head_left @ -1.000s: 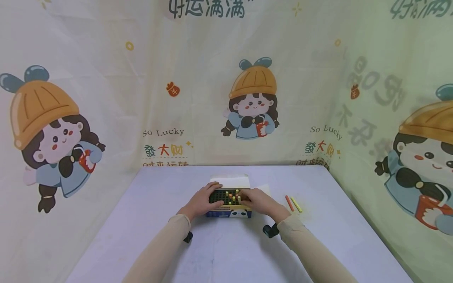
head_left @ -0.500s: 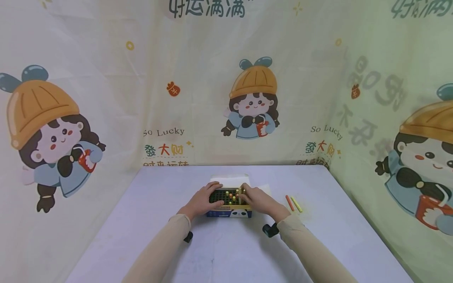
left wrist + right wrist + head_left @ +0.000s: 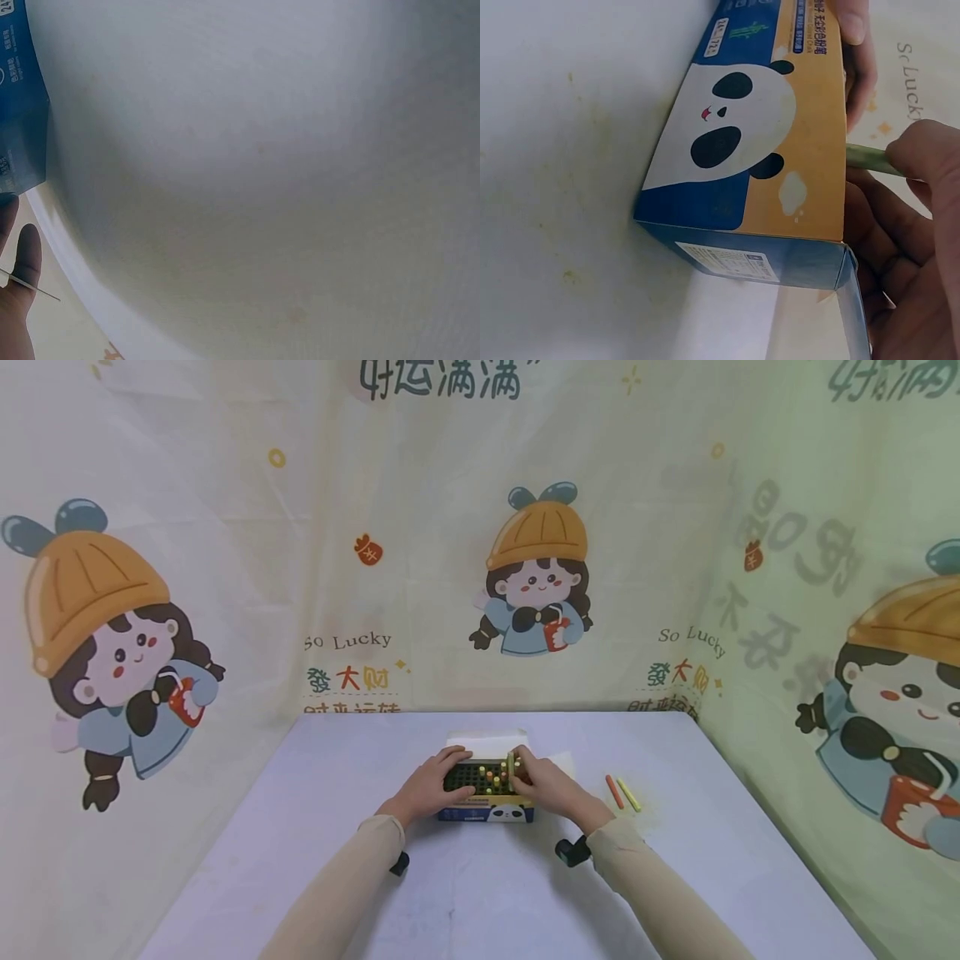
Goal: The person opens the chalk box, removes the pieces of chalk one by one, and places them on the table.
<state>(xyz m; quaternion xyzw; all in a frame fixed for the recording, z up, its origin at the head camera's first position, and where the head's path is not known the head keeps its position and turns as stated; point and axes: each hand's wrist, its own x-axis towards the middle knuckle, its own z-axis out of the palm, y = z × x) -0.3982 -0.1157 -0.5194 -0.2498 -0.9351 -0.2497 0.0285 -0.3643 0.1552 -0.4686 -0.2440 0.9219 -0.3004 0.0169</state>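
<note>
A blue and yellow chalk box point(image 3: 465, 815) with a panda on its front stands on the table, top open, showing a dark grid of holes. Several yellow and orange chalk sticks poke up from the right part of the grid. My left hand point(image 3: 431, 787) holds the box at its left end, thumb along the front edge and fingers toward the back. Over the right end, my right hand point(image 3: 553, 787) pinches a green chalk stick point(image 3: 868, 159) between thumb and fingers, upright in the head view. Its lower end is hidden behind the box front in the right wrist view.
To the right of the box lie an orange chalk stick point(image 3: 615, 792) and a yellow chalk stick point(image 3: 628, 794) on the white table point(image 3: 450, 893). The box's white lid flap point(image 3: 487, 745) is folded back. Printed cloth point(image 3: 435, 568) hangs behind the table.
My right fingers were lower at the grid a second ago. They have risen slightly and drawn the green chalk stick upright. The left hand and box have stayed put.
</note>
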